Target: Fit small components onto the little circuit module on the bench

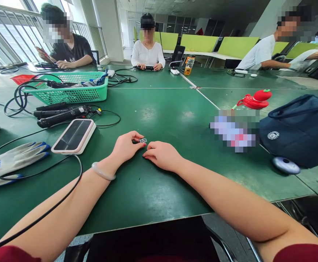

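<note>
Between the thumb and fingers of my left hand (126, 146) is a small black-and-white patterned piece (143, 140), too small to name more exactly. It is held just above the green table (159, 193). My right hand (163, 154) is directly to its right, fingers curled in and fingertips close to the piece. Whether those fingers hold anything is hidden. A pale bangle (103, 172) circles my left wrist. Left of my left hand lies a phone (74, 136) in a pink-and-white case, screen up.
Gray-and-blue work gloves (14, 160) and black handheld devices (63, 114) lie left, with a cable looping over my left forearm. Behind stands a green basket (71, 95). A red-lidded bottle (253, 102) and navy bag (298, 127) stand right. Several people sit around the table.
</note>
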Action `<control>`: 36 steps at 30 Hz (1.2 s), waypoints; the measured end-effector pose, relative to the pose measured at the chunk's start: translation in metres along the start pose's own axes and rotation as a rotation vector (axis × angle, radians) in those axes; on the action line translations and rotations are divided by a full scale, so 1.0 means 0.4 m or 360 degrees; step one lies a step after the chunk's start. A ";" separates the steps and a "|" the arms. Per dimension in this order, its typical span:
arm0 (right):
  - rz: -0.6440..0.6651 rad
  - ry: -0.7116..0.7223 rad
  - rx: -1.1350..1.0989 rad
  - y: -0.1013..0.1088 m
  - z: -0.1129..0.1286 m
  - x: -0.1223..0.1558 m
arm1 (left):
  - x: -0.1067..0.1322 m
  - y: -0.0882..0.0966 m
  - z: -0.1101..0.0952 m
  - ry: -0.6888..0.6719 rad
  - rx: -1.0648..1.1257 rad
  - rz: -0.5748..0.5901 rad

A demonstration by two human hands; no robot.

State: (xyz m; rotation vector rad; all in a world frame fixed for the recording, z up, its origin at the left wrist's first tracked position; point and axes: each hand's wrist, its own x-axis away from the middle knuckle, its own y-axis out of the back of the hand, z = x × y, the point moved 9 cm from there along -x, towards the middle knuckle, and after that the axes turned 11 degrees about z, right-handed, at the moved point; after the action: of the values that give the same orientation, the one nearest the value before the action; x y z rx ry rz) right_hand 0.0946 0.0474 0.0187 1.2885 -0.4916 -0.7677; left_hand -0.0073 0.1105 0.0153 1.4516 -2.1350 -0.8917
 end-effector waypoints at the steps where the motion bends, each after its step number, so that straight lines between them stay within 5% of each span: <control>1: -0.0012 -0.0018 -0.0017 0.004 -0.005 0.000 | 0.000 -0.001 -0.003 -0.0016 0.0008 0.0008; 10: -0.0474 -0.0321 -0.0668 0.068 -0.114 0.034 | 0.003 -0.011 -0.017 -0.0060 0.0150 0.0079; 26: -0.0753 -0.0085 -0.0782 0.108 -0.081 0.060 | 0.004 -0.047 -0.034 -0.0155 0.0850 0.0308; 31: -0.0660 -0.0199 -0.0756 0.107 -0.110 0.061 | 0.003 -0.043 -0.033 -0.0171 0.0777 0.0275; 36: -0.0193 -0.0426 -0.0557 0.056 -0.163 0.048 | 0.002 -0.041 -0.027 -0.0118 0.0439 0.0248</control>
State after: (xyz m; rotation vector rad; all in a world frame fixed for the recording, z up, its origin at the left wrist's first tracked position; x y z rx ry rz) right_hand 0.1588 0.0783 0.0236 0.9001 -0.4704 -1.0848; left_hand 0.0101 0.1027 0.0114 1.3696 -2.4663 -0.6227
